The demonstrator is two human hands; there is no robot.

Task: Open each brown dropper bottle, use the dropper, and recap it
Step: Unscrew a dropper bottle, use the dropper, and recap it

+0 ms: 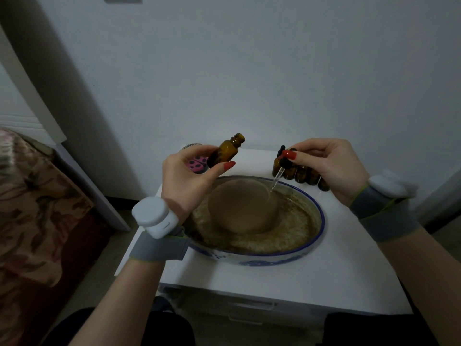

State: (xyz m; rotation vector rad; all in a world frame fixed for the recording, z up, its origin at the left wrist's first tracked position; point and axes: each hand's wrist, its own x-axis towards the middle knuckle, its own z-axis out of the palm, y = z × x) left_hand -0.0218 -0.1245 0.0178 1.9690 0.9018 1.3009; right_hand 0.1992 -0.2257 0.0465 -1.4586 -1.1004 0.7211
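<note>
**Operator:** Forearms with grey wrist straps fill the bottom of my view, and above them both hands are busy. My left hand [189, 176] is curled round the open brown bottle [225, 151], holding it tilted and uncapped above the far-left rim of the bowl [321, 216]. My right hand [329, 168] pinches the black bulb of the dropper [280, 171], its glass tip pointing down over the brownish liquid in the bowl.

**Colleague:** So where are we in the job?

**Operator:** I'd judge this bottle to be mid-step: opened, dropper in use, recapping yet to come. A row of further brown bottles [299, 173] stands on the white surface [336, 270] just behind the bowl, partly hidden by my right hand.

**Colleague:** How many of those are done?

**Operator:** Can't tell. I can't count them properly, and only one black cap shows clearly. The light is dim, so I can't see whether liquid is leaving the tip. A pink ladybird-patterned object [198, 164] sits behind my left hand, mostly covered.
</note>
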